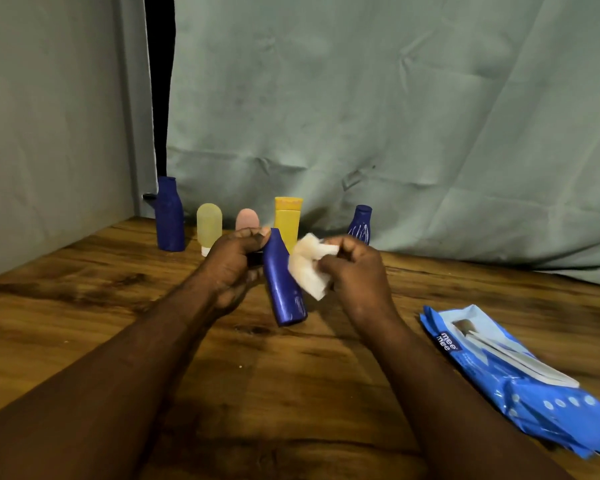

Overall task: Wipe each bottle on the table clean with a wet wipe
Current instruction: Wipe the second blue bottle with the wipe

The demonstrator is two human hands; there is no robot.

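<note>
My left hand [234, 268] grips a blue bottle [284, 289] by its upper part and holds it tilted above the wooden table [84, 306], base toward me. My right hand [355, 271] pinches a crumpled white wet wipe [309, 268] that touches the bottle's right side. Behind them, along the back, stand a tall blue bottle [169, 216], a pale yellow tube [209, 226], a pink tube [247, 219] partly hidden by my left hand, a yellow tube [287, 218] and a small blue bottle [361, 225].
A blue pack of wet wipes [520, 379] lies on the table at the right, its flap facing up. Grey-green cloth [395, 116] hangs behind the table and along the left side.
</note>
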